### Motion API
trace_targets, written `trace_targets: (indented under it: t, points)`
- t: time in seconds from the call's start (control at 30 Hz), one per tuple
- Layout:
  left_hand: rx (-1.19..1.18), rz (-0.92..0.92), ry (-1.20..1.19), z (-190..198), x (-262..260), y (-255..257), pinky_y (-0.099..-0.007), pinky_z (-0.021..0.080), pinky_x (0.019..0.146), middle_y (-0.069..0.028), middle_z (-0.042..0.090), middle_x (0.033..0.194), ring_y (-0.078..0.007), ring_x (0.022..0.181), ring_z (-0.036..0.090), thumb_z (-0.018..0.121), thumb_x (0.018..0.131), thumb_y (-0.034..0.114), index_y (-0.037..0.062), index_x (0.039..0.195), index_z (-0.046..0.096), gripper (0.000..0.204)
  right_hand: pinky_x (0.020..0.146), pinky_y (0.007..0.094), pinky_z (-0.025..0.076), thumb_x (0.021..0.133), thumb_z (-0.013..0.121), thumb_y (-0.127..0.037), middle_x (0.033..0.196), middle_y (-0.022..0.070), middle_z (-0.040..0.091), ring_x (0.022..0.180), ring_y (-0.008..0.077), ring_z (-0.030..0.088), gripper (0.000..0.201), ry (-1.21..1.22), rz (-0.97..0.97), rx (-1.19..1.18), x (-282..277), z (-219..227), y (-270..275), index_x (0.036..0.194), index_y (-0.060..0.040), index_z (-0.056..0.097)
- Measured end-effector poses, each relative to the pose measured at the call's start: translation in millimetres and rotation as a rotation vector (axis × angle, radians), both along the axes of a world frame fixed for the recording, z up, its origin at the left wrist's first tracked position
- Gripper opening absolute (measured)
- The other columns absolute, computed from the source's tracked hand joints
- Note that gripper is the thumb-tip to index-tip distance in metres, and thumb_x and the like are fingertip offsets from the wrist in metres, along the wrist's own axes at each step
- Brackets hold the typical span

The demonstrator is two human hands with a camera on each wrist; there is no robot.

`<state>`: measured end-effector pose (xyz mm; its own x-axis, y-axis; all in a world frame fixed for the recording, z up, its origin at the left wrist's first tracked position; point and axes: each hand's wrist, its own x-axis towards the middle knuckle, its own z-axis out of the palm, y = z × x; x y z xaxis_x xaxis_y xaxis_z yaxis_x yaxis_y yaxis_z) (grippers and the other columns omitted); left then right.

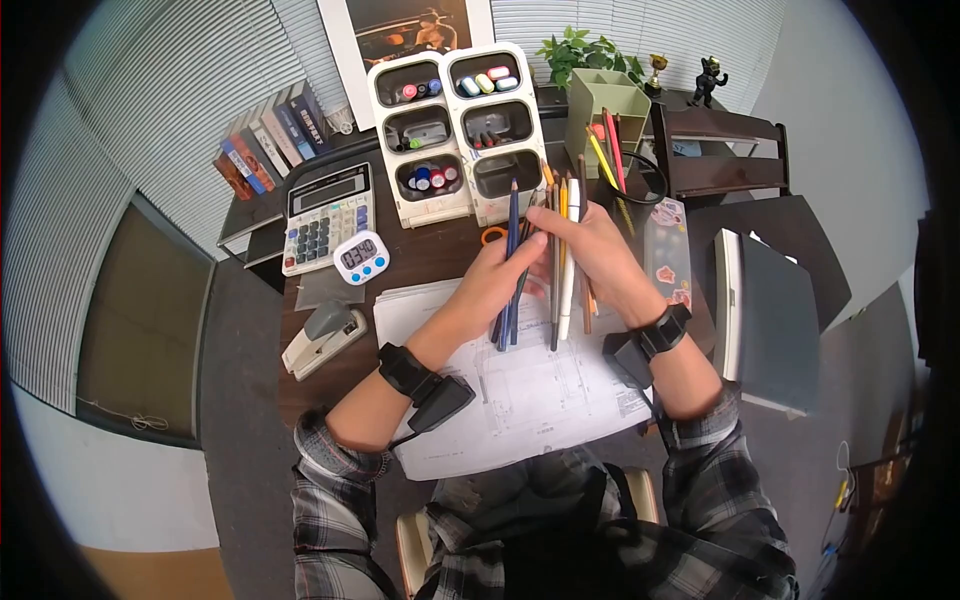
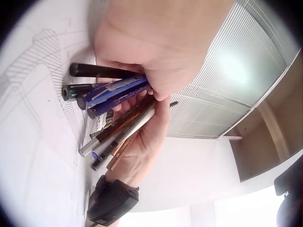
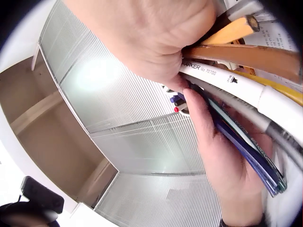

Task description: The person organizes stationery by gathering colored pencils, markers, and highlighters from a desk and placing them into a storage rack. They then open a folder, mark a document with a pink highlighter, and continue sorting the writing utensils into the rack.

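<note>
Both hands meet over the papers in the middle of the desk. My left hand (image 1: 485, 290) grips a few dark blue and dark green pencils (image 2: 116, 97), which stand nearly upright in the head view. My right hand (image 1: 603, 258) holds a bunch with a white marker (image 3: 222, 78), a yellow pencil (image 1: 562, 215), brown pencils (image 3: 251, 56) and a grey pen (image 3: 236, 106). The thumbs come close together between the two bunches. The printed drawing sheets (image 1: 470, 420) lie below. Fingers on the far side of the bunches are partly hidden.
Behind the hands stands a white six-compartment organizer (image 1: 460, 150) with markers and erasers. A green pen holder (image 1: 600, 95) and black mesh cup (image 1: 655, 185) are to its right. Calculator (image 1: 325, 220), timer (image 1: 361, 258) and stapler (image 1: 325, 340) sit left; a transparent case (image 1: 668, 250) lies right.
</note>
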<state>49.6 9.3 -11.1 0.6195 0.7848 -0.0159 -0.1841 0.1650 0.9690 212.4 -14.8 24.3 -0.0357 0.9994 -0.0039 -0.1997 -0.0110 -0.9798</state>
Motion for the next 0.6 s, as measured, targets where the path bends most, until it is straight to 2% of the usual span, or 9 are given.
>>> trace_targets:
  t: [0.13,0.6]
  points:
    - [-0.034,0.024,-0.027,3.4,0.4,-1.6,-0.0295,0.054,0.072,-0.0074,0.065,0.094,-0.0146,0.083,0.064,0.053,0.103,0.033,-0.0005,0.109,0.062,0.035,0.053,0.0255,0.050,0.094,0.068,-0.019,0.072,0.0007,0.061,0.060,0.0087,0.059,0.016,0.084,-0.060,-0.069,-3.3,7.5,-5.0,0.092,-0.0040,0.062]
    - [-0.037,0.011,-0.033,3.3,-0.2,-1.6,-0.0282,0.052,0.074,-0.0040,0.065,0.097,-0.0117,0.085,0.062,0.054,0.103,0.030,0.0031,0.111,0.062,0.029,0.053,0.0258,0.051,0.096,0.067,-0.024,0.075,0.0023,0.063,0.060,0.0097,0.059,0.021,0.073,-0.106,-0.057,-5.3,10.5,-6.9,0.097,-0.0038,0.063]
